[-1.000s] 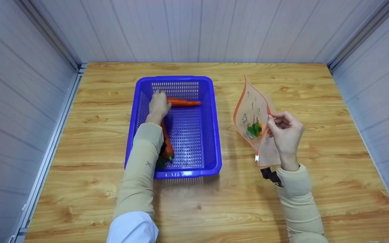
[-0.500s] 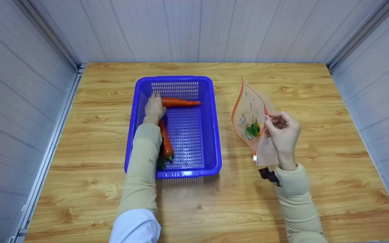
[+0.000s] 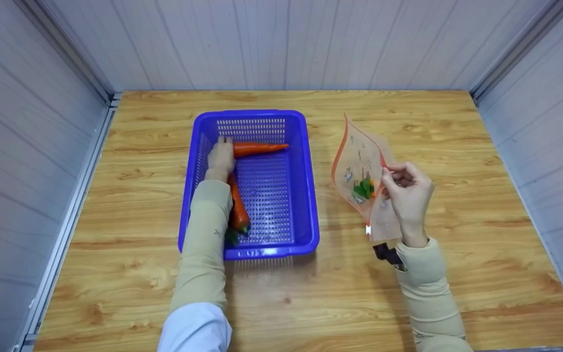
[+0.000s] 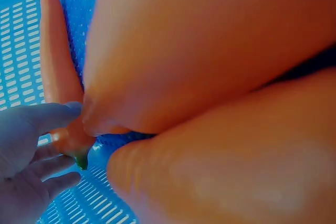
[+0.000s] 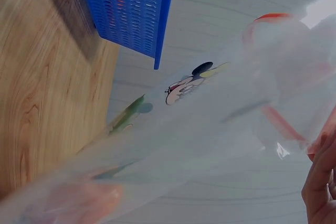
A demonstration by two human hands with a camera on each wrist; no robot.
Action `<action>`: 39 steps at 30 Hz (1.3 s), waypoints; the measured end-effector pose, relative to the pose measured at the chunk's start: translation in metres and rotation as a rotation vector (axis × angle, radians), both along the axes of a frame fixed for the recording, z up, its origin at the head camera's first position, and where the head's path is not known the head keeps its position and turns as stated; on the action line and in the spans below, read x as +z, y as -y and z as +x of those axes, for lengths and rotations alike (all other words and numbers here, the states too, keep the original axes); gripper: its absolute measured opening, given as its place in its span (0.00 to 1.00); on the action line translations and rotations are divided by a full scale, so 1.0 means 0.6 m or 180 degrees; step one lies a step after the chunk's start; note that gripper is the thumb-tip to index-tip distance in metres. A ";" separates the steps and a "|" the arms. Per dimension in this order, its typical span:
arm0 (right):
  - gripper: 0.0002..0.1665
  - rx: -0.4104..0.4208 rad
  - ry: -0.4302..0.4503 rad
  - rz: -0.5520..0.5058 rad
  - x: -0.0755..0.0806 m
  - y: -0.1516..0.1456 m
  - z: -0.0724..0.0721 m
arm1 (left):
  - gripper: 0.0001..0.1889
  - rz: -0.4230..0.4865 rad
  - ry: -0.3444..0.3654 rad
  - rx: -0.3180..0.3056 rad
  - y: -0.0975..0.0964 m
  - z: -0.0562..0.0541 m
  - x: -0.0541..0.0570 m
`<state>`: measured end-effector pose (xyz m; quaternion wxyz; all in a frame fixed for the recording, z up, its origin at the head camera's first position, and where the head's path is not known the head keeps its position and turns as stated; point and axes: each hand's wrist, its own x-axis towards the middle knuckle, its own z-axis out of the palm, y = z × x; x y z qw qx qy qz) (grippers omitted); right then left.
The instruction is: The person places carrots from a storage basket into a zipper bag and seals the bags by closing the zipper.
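Observation:
In the head view, my left hand (image 3: 221, 159) reaches into the blue plastic basket (image 3: 313, 195) at its far left. Its thumb and fingers hold the thick, green-stemmed end of a carrot (image 3: 261, 149); the left wrist view shows the thumb across this carrot (image 4: 59, 61). Closer to me lies another carrot (image 3: 240, 210), partly under the forearm. Two large orange carrots (image 4: 220, 35) fill the near part of the left wrist view. To the right, my right hand (image 3: 411, 193) pinches the orange rim of a clear zip bag (image 3: 359, 156), whose mouth gapes.
A white slider (image 3: 368, 230) sits at the bag's near corner. Green and orange patches (image 3: 363, 188) show on or in the bag; I cannot tell which. The wooden table (image 3: 281, 303) is bordered by pale panel walls (image 3: 286, 44) behind and at both sides.
My left hand has shifted slightly left along the carrot to its thick end, and the carrot's tip has risen a little. The right hand and bag have drifted slightly left.

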<state>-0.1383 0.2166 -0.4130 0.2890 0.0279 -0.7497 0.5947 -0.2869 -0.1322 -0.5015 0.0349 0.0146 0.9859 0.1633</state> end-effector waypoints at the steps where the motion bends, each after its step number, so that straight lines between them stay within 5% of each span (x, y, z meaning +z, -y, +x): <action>1: 0.02 -0.0012 -0.0003 0.0014 0.000 0.001 0.001 | 0.20 0.0003 -0.0015 -0.0007 0.000 0.000 0.000; 17: 0.06 0.0012 -0.0284 0.0057 -0.029 -0.011 -0.009 | 0.12 0.0039 -0.0178 -0.0092 0.003 0.001 -0.002; 23: 0.04 -0.0007 -0.0228 0.0067 -0.015 -0.003 -0.001 | 0.11 -0.0128 -0.0234 -0.0134 0.004 0.000 0.000; 39: 0.03 0.0019 -0.0221 0.0052 -0.017 -0.005 0.000 | 0.15 -0.0175 -0.0177 -0.0333 0.007 0.011 0.052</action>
